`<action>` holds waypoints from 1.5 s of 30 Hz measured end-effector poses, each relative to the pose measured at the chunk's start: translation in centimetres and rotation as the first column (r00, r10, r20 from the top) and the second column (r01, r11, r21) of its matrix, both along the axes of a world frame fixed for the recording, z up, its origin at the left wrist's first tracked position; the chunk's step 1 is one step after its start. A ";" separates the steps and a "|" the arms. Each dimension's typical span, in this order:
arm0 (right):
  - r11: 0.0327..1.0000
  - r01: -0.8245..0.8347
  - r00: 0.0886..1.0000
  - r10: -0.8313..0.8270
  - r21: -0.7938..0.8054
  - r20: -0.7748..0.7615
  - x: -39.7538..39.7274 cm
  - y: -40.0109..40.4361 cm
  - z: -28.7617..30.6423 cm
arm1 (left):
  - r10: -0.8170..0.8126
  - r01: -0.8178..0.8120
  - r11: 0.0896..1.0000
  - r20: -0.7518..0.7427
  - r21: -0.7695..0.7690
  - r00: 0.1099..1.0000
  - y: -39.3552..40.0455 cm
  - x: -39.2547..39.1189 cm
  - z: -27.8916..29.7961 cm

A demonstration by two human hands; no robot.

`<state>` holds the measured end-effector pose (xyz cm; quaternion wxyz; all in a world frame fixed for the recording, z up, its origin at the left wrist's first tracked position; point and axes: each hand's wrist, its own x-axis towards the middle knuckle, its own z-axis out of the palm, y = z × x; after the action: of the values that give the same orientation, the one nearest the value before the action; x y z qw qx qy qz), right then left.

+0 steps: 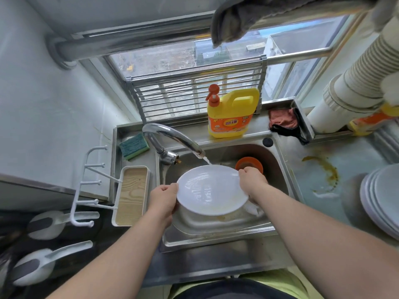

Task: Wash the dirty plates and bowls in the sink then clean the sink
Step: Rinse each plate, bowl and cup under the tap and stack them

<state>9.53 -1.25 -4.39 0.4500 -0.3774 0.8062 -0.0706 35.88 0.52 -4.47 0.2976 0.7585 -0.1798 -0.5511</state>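
A white plate (210, 189) is held over the steel sink (218, 231), tilted under water running from the curved tap (172, 137). My left hand (164, 197) grips the plate's left rim. My right hand (252, 181) grips its right rim. Yellowish residue shows near the plate's lower edge. More white dishes (216, 221) lie in the sink beneath the plate, partly hidden. An orange bowl (249, 164) sits at the back of the sink behind my right hand.
A yellow detergent bottle (232, 113) stands behind the sink. A green sponge (133, 146) lies at the back left, a pink cloth (282, 118) at the back right. Stacked white plates (380, 197) sit on the right counter beside a brown stain (323, 169). A hook rack (131, 195) hangs left.
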 end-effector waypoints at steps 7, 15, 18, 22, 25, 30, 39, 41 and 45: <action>0.998 -0.040 0.980 0.032 -0.038 -0.197 -2.6 -0.6 3.3 | -0.179 0.184 0.974 -0.042 0.130 0.983 -0.4 -4.1 0.3; 0.992 -0.062 0.937 0.019 -0.112 -0.348 -5.5 -0.5 7.6 | -0.304 0.307 0.951 -0.074 0.040 0.950 -1.2 -8.4 1.0; 0.982 -0.054 0.924 -0.019 -0.179 -0.381 -6.1 0.3 9.1 | -0.289 0.288 0.957 -0.121 -0.024 0.950 -1.3 -9.4 0.7; 0.959 -0.099 0.917 -0.015 -0.266 -0.398 -5.7 1.3 10.4 | -0.257 0.243 0.962 -0.122 -0.120 0.959 -2.1 -9.8 0.0; 0.932 -0.134 0.897 -0.031 -0.338 -0.442 -5.2 1.7 10.6 | -0.261 0.252 0.950 -0.027 -0.183 0.965 -2.6 -9.7 0.0; 0.874 -0.144 0.881 -0.101 -0.465 -0.462 -4.7 2.2 11.2 | -0.279 0.274 0.914 0.028 -0.298 0.960 -3.4 -10.0 1.4; 0.858 -0.096 0.891 -0.152 -0.504 -0.428 -4.6 1.7 10.3 | -0.378 0.377 0.838 0.078 -0.395 0.923 -3.4 -8.4 2.4; 0.862 -0.063 0.898 -0.170 -0.503 -0.405 -4.7 1.4 9.4 | -0.372 0.373 0.834 0.086 -0.406 0.924 -3.5 -7.9 3.0; 0.870 0.003 0.919 -0.198 -0.493 -0.342 -4.6 0.6 7.7 | -0.330 0.360 0.837 0.146 -0.413 0.933 -4.4 -6.9 3.5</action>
<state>4.95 -0.62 3.36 0.1714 -0.4407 0.8537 -0.2182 29.01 -3.86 -0.93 0.3479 0.6470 -0.4414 -0.5153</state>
